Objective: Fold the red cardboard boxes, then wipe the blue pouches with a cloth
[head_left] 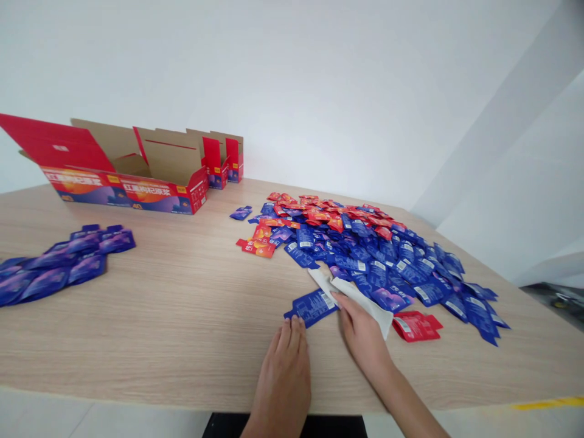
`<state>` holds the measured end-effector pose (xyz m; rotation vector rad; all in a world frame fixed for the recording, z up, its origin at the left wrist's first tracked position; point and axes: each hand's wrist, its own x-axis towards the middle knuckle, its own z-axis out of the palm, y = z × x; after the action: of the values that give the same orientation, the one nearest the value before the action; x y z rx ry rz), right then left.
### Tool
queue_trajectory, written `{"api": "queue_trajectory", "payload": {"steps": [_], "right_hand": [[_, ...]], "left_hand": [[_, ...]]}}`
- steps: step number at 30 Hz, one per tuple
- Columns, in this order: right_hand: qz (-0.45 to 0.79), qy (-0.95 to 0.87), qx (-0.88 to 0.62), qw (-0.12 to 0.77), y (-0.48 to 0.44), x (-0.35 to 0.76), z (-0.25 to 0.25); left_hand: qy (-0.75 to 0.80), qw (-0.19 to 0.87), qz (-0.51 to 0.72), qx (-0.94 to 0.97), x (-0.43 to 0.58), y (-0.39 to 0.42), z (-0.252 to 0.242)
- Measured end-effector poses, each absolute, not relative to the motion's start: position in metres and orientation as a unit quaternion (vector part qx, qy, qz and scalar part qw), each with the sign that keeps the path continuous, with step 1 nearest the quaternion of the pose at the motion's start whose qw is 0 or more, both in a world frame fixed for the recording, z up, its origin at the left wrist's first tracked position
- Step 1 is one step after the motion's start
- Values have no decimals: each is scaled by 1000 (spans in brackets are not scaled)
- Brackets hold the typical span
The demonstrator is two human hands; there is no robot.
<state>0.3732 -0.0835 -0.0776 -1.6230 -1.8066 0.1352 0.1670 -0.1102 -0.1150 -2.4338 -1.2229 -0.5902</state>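
Left hand (283,380) lying flat, right hand (360,334) pinching a white sheet (360,301).
Left fingertips (292,328) rest just beside a blue sachet (312,308), near the edge of a heap of blue and red sachets (360,249) on a wooden table (137,340).

Open cartons (128,164) stand behind a sachet row (59,267), left of a sachet heap (374,255).
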Motion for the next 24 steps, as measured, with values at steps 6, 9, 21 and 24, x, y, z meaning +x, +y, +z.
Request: {"api": "queue_trajectory", "payload": {"steps": [6,9,21,24], "right_hand": [[80,-760,-533,364,-85,326,-83],[82,-776,-515,355,-82,333,-88],[58,-663,-635,391,-68,381,-77],[53,-629,-655,415,-77,367,-67]], "left_hand": [[-433,168,-260,-847,165,-111,-114],[-434,169,-272,-842,165,-111,-115],[-438,178,-207,-857,162,-116,-126],[-443,174,-216,-853,162,-114,-128]]}}
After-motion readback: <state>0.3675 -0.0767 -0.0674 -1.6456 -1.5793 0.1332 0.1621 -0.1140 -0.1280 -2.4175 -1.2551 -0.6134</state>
